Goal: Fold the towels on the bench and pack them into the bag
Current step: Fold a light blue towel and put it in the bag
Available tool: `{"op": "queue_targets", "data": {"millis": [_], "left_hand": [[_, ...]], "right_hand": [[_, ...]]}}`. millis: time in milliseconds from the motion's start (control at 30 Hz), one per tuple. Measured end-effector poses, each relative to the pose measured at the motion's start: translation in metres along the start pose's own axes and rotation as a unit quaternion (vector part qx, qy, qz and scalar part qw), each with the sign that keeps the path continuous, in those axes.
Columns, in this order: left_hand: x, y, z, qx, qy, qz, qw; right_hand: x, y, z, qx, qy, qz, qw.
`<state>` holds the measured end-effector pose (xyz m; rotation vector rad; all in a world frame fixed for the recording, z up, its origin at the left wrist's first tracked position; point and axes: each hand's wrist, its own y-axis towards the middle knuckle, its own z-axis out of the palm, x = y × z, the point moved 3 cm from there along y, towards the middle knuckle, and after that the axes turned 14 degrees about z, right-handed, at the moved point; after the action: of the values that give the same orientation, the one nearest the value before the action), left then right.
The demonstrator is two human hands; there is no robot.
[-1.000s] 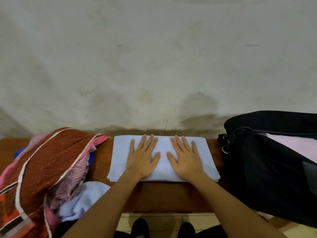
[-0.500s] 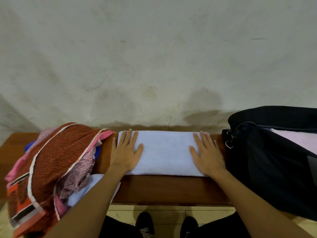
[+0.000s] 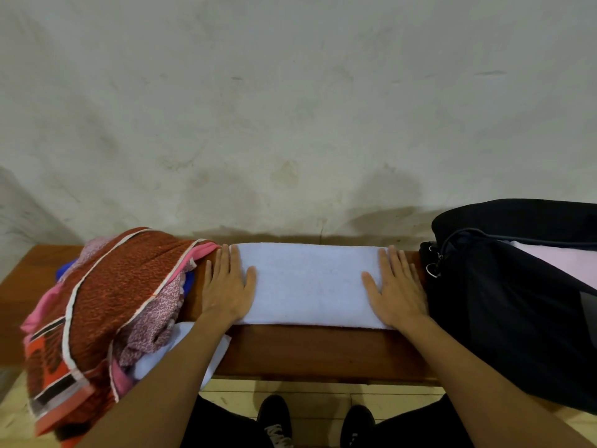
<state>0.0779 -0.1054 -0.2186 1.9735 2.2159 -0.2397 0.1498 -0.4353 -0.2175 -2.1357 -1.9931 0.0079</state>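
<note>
A folded white towel (image 3: 308,284) lies flat across the middle of the wooden bench (image 3: 316,350). My left hand (image 3: 227,286) presses flat on the towel's left end, fingers straight, partly over the bare wood. My right hand (image 3: 395,289) lies flat on its right end, close to the black bag (image 3: 504,302). The bag stands open at the right of the bench, with a pale pink towel (image 3: 562,263) showing inside. A heap of unfolded towels (image 3: 106,305), red-brown, pink and white, sits at the left.
A stained plaster wall (image 3: 290,108) rises right behind the bench. Part of the heap hangs over the bench's front edge. Below are a tiled floor and my dark shoes (image 3: 277,421).
Both hands have slid apart from the towel's middle to its two ends, smoothing it. The towel stays in place.
</note>
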Motion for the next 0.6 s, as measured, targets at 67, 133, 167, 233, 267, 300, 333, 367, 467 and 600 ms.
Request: {"op": "queue_targets", "data": {"millis": [67,133,167,233,267,300,333,367,467,600], "left_hand": [[-0.002,0.001,-0.001,0.006,-0.005,0.001,1.000],[-0.005,0.000,-0.003,0.011,-0.015,0.001,1.000],[-0.007,0.000,-0.004,0.011,-0.026,-0.003,1.000],[-0.010,-0.002,-0.008,-0.012,-0.062,-0.028,0.998],[-0.013,-0.004,-0.011,-0.039,-0.079,-0.047,0.995],[-0.016,-0.006,-0.015,-0.070,-0.092,-0.062,0.991],[-0.019,-0.007,-0.018,-0.091,-0.105,-0.072,0.988],[-0.023,-0.008,-0.022,-0.099,-0.117,-0.081,0.985],[-0.018,-0.005,-0.028,-0.084,-0.162,-0.114,0.977],[-0.004,-0.005,-0.037,-0.027,-0.211,-0.153,0.965]], "right_hand": [[0.001,-0.001,0.000,-0.014,-0.011,0.000,1.000],[0.003,-0.002,0.000,-0.020,-0.027,0.000,0.999],[0.004,-0.002,0.000,-0.020,-0.037,0.001,0.999],[0.006,-0.002,-0.003,-0.026,-0.056,0.000,0.998],[0.008,-0.003,-0.005,-0.033,-0.064,-0.004,0.997],[0.010,-0.004,-0.006,-0.041,-0.067,-0.013,0.997],[0.013,-0.006,-0.006,-0.047,-0.061,-0.024,0.997],[0.017,-0.010,-0.006,-0.052,-0.045,-0.039,0.997],[0.039,-0.026,-0.002,-0.024,0.014,-0.095,0.995],[0.079,-0.060,-0.001,0.015,0.069,-0.186,0.980]]}}
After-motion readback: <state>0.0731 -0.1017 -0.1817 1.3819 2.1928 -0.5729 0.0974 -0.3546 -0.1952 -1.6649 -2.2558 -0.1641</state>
